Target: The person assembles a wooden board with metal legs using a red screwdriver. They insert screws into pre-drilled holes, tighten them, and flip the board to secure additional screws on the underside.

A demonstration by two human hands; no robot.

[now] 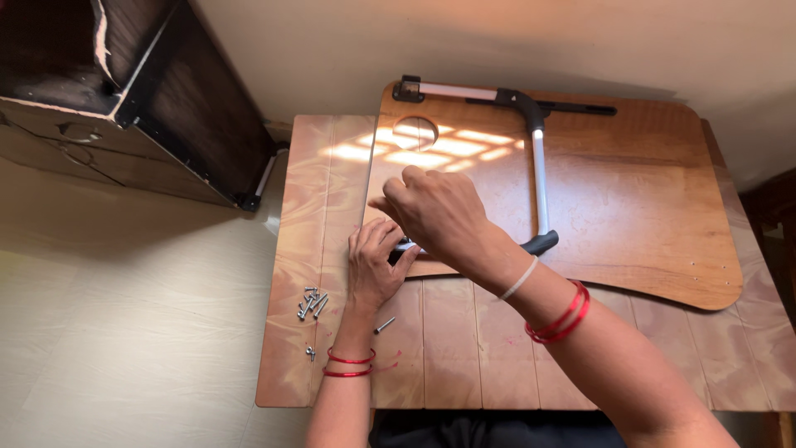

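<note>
A wooden lap-desk board (630, 191) with a round hole lies upside down on a low wooden table (464, 357). A U-shaped metal leg (540, 170) with black plastic ends rests on the board. My left hand (375, 265) presses on the leg's near black end at the board's front left edge. My right hand (435, 211) hovers just above it, fingers curled together as if pinching something small; what it holds is hidden. Both wrists wear red bangles.
A small pile of silver screws (311, 303) lies on the table left of my left hand, with one loose screw (384, 325) nearer and another (311, 353) below. A dark wooden cabinet (124, 91) stands at the upper left, on a pale floor.
</note>
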